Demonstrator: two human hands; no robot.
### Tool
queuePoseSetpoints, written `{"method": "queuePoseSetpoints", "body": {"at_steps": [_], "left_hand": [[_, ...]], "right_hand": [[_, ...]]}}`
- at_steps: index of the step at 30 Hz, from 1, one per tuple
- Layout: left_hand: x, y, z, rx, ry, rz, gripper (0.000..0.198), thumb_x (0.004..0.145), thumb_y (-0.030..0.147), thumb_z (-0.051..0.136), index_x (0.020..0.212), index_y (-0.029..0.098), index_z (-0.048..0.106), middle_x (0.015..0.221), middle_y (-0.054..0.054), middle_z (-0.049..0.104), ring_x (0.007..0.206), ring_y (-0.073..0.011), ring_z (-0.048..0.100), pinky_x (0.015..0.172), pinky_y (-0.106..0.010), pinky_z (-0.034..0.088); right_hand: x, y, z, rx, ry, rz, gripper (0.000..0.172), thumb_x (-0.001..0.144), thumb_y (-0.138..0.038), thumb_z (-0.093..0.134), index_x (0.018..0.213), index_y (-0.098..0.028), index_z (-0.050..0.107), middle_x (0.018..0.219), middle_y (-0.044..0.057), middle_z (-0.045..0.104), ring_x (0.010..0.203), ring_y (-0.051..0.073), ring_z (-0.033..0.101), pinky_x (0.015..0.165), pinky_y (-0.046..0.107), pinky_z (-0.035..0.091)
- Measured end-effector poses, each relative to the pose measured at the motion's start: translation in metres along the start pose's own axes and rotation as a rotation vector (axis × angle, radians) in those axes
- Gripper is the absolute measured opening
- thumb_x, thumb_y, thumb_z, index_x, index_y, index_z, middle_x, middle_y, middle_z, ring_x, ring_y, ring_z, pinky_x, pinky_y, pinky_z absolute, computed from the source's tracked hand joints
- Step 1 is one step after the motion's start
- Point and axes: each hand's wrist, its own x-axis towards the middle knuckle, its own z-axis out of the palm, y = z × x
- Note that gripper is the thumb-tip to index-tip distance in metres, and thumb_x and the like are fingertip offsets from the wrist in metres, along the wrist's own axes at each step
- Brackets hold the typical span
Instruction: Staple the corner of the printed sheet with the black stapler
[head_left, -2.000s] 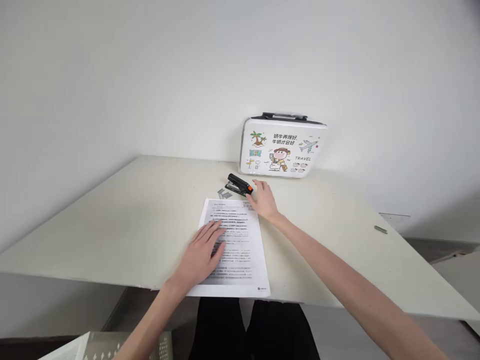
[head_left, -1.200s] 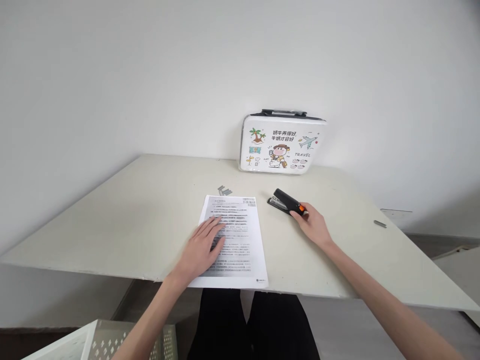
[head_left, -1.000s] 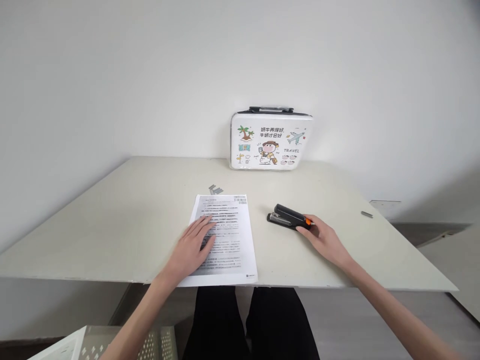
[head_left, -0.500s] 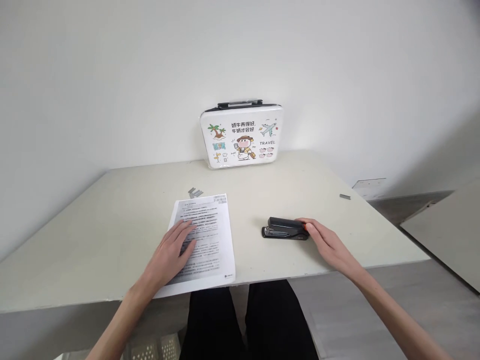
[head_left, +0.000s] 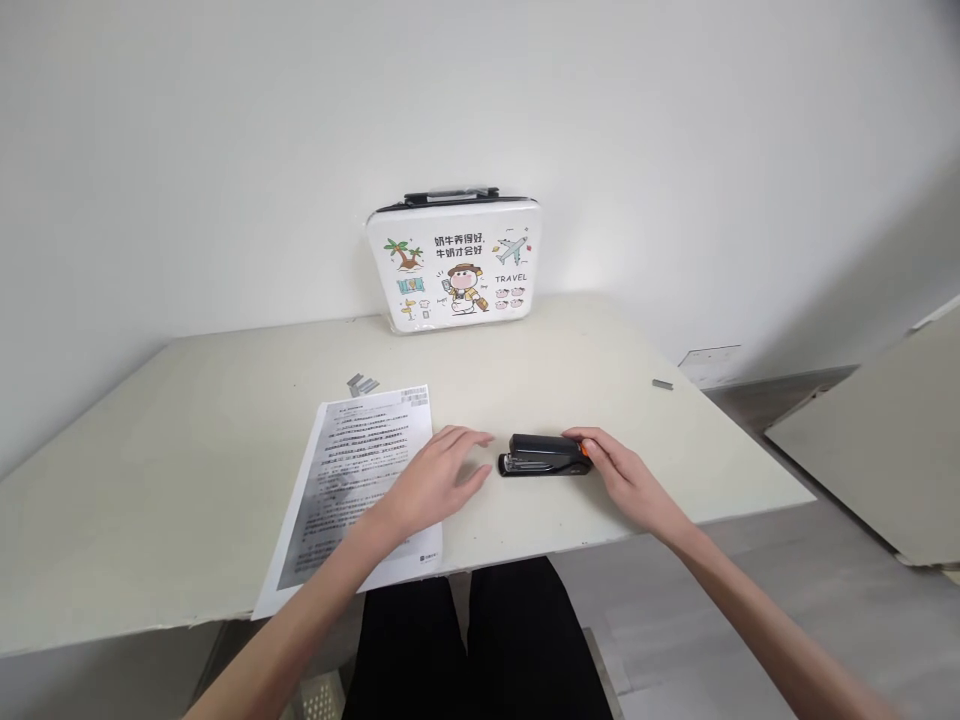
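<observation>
A black stapler [head_left: 546, 455] with an orange part at its rear lies on the white table, its front end pointing left. My right hand [head_left: 619, 475] grips the stapler's rear end between thumb and fingers. My left hand [head_left: 439, 478] is open, thumb and fingers apart, just left of the stapler's front and not touching it. Under and beside my left wrist lies a printed sheet of paper [head_left: 352, 480], its lower edge sticking out past the table's front edge. Whether it is one sheet or several I cannot tell.
A white carry case [head_left: 457, 265] with cartoon prints stands against the wall. Several staple strips [head_left: 363, 385] lie behind the paper. Another staple strip [head_left: 662, 384] is near the table's right edge. The table's front edge [head_left: 525, 556] runs close to my legs.
My left hand has lifted off the paper and moved right toward the stapler's front. My right hand stays on the stapler's rear. The whole view has shifted slightly.
</observation>
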Motion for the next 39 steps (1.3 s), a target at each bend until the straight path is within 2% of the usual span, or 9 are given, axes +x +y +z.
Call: {"method": "queuePoseSetpoints", "body": {"at_steps": [6, 11, 16, 21, 24, 29, 35, 37, 39], "left_hand": [[0.026, 0.009, 0.015, -0.062, -0.062, 0.059, 0.024, 0.092, 0.03, 0.067, 0.115, 0.026, 0.066, 0.121, -0.004, 0.072, 0.119, -0.0257, 0.063, 0.104, -0.043, 0.05], [0.023, 0.017, 0.014, -0.009, -0.094, 0.058, 0.04, 0.075, 0.026, 0.078, 0.112, 0.025, 0.066, 0.115, -0.003, 0.072, 0.113, -0.0284, 0.064, 0.102, -0.043, 0.049], [0.02, 0.021, 0.022, 0.001, -0.027, 0.03, 0.031, 0.084, 0.045, 0.081, 0.1, 0.024, 0.065, 0.109, -0.003, 0.073, 0.107, -0.0263, 0.066, 0.097, -0.042, 0.05], [0.017, 0.019, 0.026, -0.009, 0.0, 0.076, 0.021, 0.09, 0.039, 0.078, 0.089, 0.024, 0.063, 0.102, 0.0, 0.074, 0.099, -0.0228, 0.067, 0.094, -0.04, 0.05], [0.012, 0.015, 0.02, -0.022, 0.009, 0.073, 0.018, 0.091, 0.036, 0.076, 0.089, 0.024, 0.063, 0.101, -0.001, 0.074, 0.098, -0.0232, 0.067, 0.093, -0.041, 0.05], [-0.005, 0.004, 0.003, -0.027, -0.021, 0.061, 0.015, 0.094, 0.037, 0.069, 0.091, 0.024, 0.065, 0.099, -0.003, 0.073, 0.1, -0.0238, 0.066, 0.093, -0.041, 0.051], [-0.031, -0.013, -0.016, -0.087, -0.08, 0.005, 0.021, 0.097, 0.044, 0.066, 0.11, 0.028, 0.068, 0.12, -0.004, 0.07, 0.112, -0.0237, 0.066, 0.098, -0.04, 0.052], [-0.032, -0.029, -0.026, -0.051, -0.041, -0.068, 0.029, 0.095, 0.048, 0.067, 0.117, 0.029, 0.067, 0.123, -0.004, 0.07, 0.114, -0.0245, 0.066, 0.099, -0.041, 0.052], [-0.028, -0.055, -0.039, 0.035, 0.095, -0.191, 0.03, 0.096, 0.048, 0.063, 0.116, 0.027, 0.067, 0.117, -0.004, 0.072, 0.109, -0.0247, 0.068, 0.097, -0.041, 0.053]], "right_hand": [[0.002, 0.002, 0.0, 0.008, 0.005, -0.014, 0.043, 0.107, -0.055, 0.037, 0.121, -0.028, 0.067, 0.118, 0.006, 0.073, 0.104, 0.024, 0.067, 0.096, 0.037, 0.053], [0.0, -0.004, 0.001, 0.017, 0.032, 0.02, 0.044, 0.107, -0.056, 0.037, 0.12, -0.027, 0.067, 0.115, 0.006, 0.074, 0.1, 0.024, 0.068, 0.094, 0.038, 0.053], [-0.003, -0.009, 0.001, 0.027, 0.031, 0.078, 0.047, 0.107, -0.057, 0.034, 0.12, -0.027, 0.067, 0.12, 0.006, 0.073, 0.109, 0.024, 0.067, 0.099, 0.039, 0.052], [-0.005, -0.006, 0.004, -0.013, -0.045, 0.014, 0.042, 0.098, -0.059, 0.059, 0.127, -0.029, 0.064, 0.129, 0.006, 0.07, 0.113, 0.026, 0.066, 0.099, 0.04, 0.054], [-0.005, -0.004, 0.007, -0.036, -0.071, -0.029, 0.042, 0.094, -0.056, 0.066, 0.126, -0.029, 0.062, 0.128, 0.006, 0.07, 0.115, 0.027, 0.066, 0.099, 0.04, 0.055], [-0.007, -0.004, 0.01, -0.068, -0.05, 0.013, 0.038, 0.095, -0.057, 0.064, 0.12, -0.028, 0.063, 0.12, 0.007, 0.073, 0.108, 0.027, 0.068, 0.092, 0.04, 0.057], [-0.01, -0.006, 0.01, -0.086, -0.059, 0.061, 0.041, 0.094, -0.059, 0.064, 0.121, -0.029, 0.063, 0.12, 0.006, 0.072, 0.107, 0.027, 0.067, 0.09, 0.04, 0.057], [-0.011, -0.006, 0.01, -0.088, -0.063, 0.069, 0.042, 0.094, -0.061, 0.063, 0.121, -0.029, 0.063, 0.119, 0.007, 0.072, 0.105, 0.028, 0.067, 0.089, 0.041, 0.057], [-0.011, -0.005, 0.011, -0.084, -0.063, 0.069, 0.042, 0.094, -0.061, 0.063, 0.121, -0.028, 0.063, 0.118, 0.007, 0.073, 0.104, 0.028, 0.067, 0.089, 0.041, 0.057]]}}
